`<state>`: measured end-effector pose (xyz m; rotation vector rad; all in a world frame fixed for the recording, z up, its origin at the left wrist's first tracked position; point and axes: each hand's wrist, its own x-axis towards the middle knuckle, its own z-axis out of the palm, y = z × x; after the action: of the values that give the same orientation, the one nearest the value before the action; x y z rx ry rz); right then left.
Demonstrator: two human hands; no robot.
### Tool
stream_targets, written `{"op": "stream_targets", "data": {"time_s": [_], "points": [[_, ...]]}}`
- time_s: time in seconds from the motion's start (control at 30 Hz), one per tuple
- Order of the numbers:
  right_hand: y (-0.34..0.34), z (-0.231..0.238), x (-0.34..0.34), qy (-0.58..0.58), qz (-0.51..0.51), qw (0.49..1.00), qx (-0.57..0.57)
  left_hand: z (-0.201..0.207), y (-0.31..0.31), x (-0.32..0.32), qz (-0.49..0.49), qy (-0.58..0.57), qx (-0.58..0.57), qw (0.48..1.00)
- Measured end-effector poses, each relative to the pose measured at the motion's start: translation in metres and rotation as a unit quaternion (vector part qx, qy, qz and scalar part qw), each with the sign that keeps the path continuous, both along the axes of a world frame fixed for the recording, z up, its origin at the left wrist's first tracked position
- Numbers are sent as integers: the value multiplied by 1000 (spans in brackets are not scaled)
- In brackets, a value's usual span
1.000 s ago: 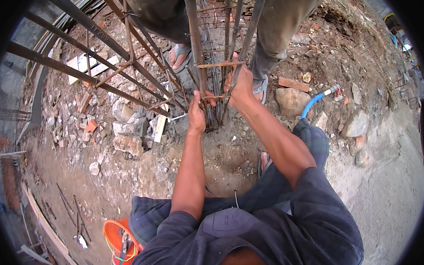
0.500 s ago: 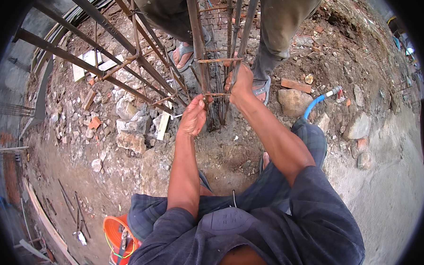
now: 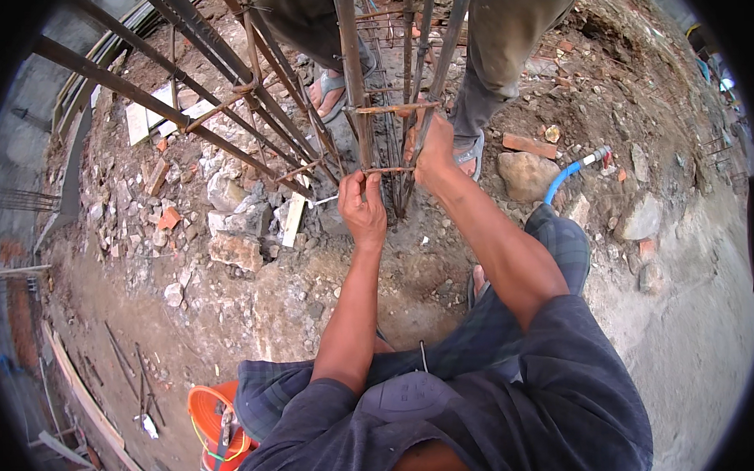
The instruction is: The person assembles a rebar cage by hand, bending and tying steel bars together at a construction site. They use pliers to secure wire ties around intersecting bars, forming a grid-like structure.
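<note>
A cage of upright rusty steel bars stands in front of me, crossed by an upper stirrup (image 3: 395, 107) and a lower stirrup (image 3: 393, 170). My right hand (image 3: 435, 153) is closed around the right-hand upright rebar (image 3: 443, 60), between the two stirrups; its fingertips are partly hidden behind the bar. At the foot of the left-hand upright rebar (image 3: 350, 60), my left hand (image 3: 364, 209) has its fingers bent and pinched beside the lower stirrup's left corner. Whatever is between those fingertips is too small to make out.
A second rebar cage (image 3: 199, 121) slants in from the upper left. Beyond the bars stands another person in sandals (image 3: 330, 94). A blue hose (image 3: 562, 181) lies by a large stone (image 3: 526, 176) at right. An orange bucket (image 3: 208, 411) holding tools sits at lower left, near rubble.
My left hand has shifted right, from beside the lower stirrup's left corner to just below it. The right hand keeps its hold on the rebar. The view has moved slightly.
</note>
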<state>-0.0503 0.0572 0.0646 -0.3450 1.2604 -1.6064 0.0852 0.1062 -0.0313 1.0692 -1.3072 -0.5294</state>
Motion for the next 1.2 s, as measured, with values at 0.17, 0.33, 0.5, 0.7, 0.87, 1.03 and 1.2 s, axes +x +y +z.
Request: {"op": "stream_targets", "data": {"time_s": [0.17, 0.33, 0.5, 0.7, 0.87, 1.03, 1.2], "points": [[1, 7, -9, -9, 14, 1000, 16, 9, 0, -1, 27, -93, -44, 994], [3, 11, -10, 2, 20, 1000, 19, 7, -3, -4, 42, -116, -58, 991], [0, 7, -12, -14, 31, 999, 29, 2, -6, -12, 84, -142, -94, 982], [-1, 1, -15, -40, 32, 999, 14, 8, 16, -27, 49, -111, -12, 993], [0, 22, -16, -79, 58, 993, 61, 12, 25, -35, 64, -187, -36, 980], [-5, 25, -25, -96, 121, 984, 89, 6, 23, -37, 79, -207, -10, 975], [-8, 24, -31, -88, 138, 983, 81, 31, 39, -69, 188, -197, -30, 962]]}}
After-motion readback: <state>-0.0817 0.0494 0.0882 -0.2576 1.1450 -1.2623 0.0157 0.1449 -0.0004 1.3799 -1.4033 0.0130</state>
